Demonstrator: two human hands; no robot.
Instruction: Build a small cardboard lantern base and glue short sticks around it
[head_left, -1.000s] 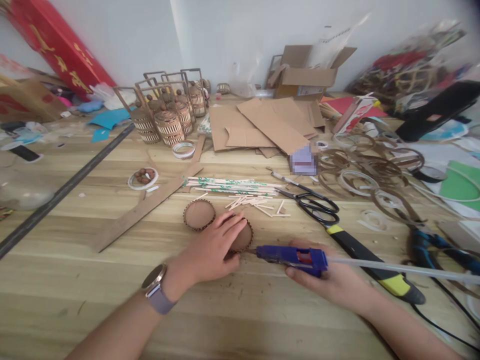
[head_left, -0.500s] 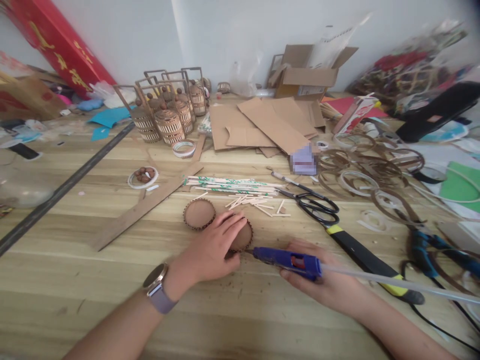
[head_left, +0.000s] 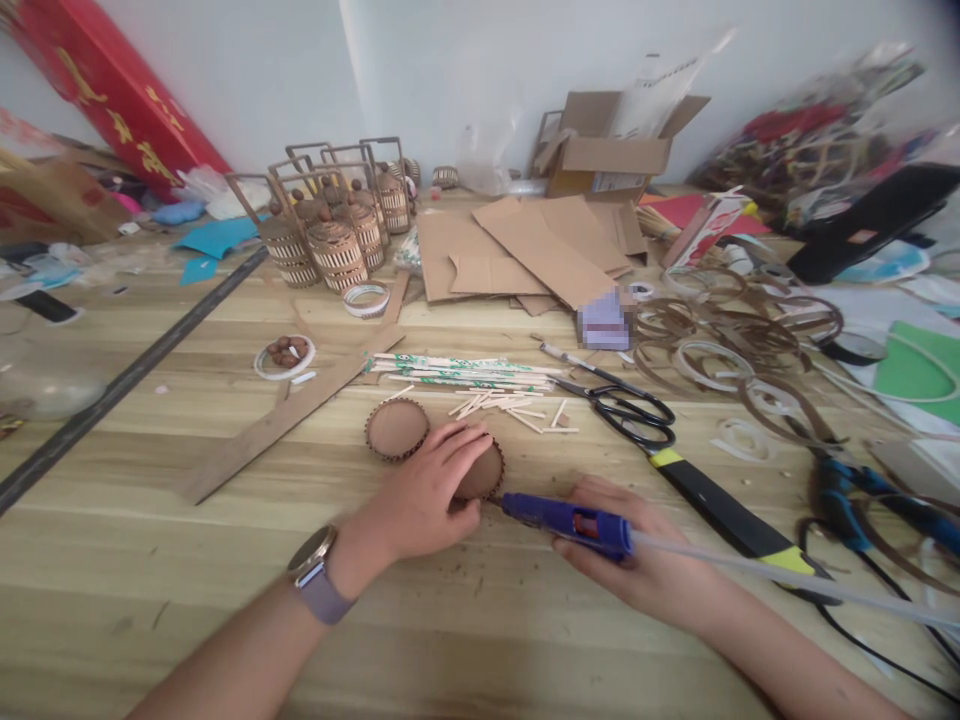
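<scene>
My left hand (head_left: 431, 490) rests over the left side of a round brown tray (head_left: 489, 472) with a notched rim, its fingers and thumb curled round the edge. In my right hand (head_left: 626, 550) is a blue glue gun (head_left: 570, 522) with a long clear glue stick out of its back. The gun's nozzle meets the tray's lower right rim. A second round tray (head_left: 397, 429) sits just to the left, beyond my left hand. Short pale sticks (head_left: 487, 402) lie scattered behind the trays, near a row of paper-wrapped sticks (head_left: 457, 371).
Black scissors (head_left: 634, 412) and a black-yellow tool (head_left: 727, 510) lie at the right, near blue-handled pliers (head_left: 844, 495) and brown hoops (head_left: 780, 325). Cardboard sheets (head_left: 510, 250) and small lantern-like baskets (head_left: 334, 250) stand or lie behind. A flat wooden strip (head_left: 292, 420) is at the left.
The glue gun and my right hand have shifted very slightly left, with the nozzle still at the tray's rim. My left hand keeps its hold.
</scene>
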